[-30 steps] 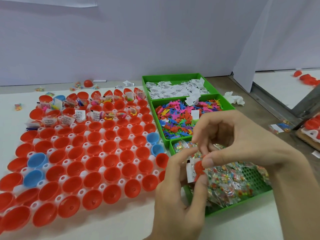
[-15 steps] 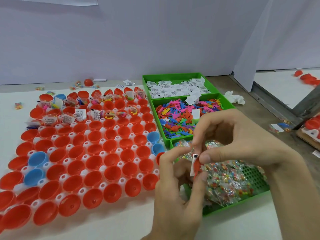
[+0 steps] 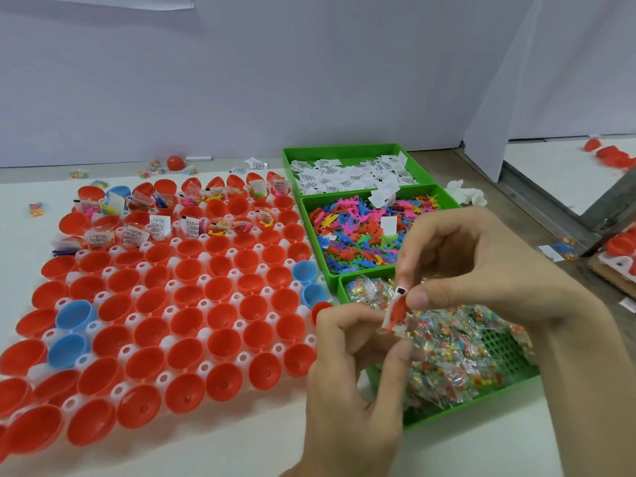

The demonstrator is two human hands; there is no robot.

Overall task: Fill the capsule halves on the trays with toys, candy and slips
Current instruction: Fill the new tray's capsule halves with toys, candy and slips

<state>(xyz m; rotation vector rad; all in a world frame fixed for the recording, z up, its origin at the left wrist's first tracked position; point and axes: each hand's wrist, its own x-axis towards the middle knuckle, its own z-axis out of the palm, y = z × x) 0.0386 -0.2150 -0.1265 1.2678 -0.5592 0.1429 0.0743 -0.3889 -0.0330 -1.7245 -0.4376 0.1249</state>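
A white tray (image 3: 203,297) holds many red capsule halves (image 3: 220,287) and a few blue ones (image 3: 74,315); those in the far rows hold slips, toys and candy. Over the candy bin, my right hand (image 3: 481,270) pinches a small bundle: a red toy (image 3: 397,313) against a white slip (image 3: 399,293). My left hand (image 3: 351,366) holds the bundle's lower end together with a clear candy packet (image 3: 418,327).
Three green bins stand right of the tray: slips (image 3: 351,173) at the far end, coloured toys (image 3: 358,235) in the middle, candy packets (image 3: 457,359) nearest. Loose candy and a closed red capsule (image 3: 176,162) lie by the back wall. A crumpled tissue (image 3: 464,194) lies right of the bins.
The slip and red toy turned more upright between my fingers and rose slightly. Both hands stayed over the candy bin.
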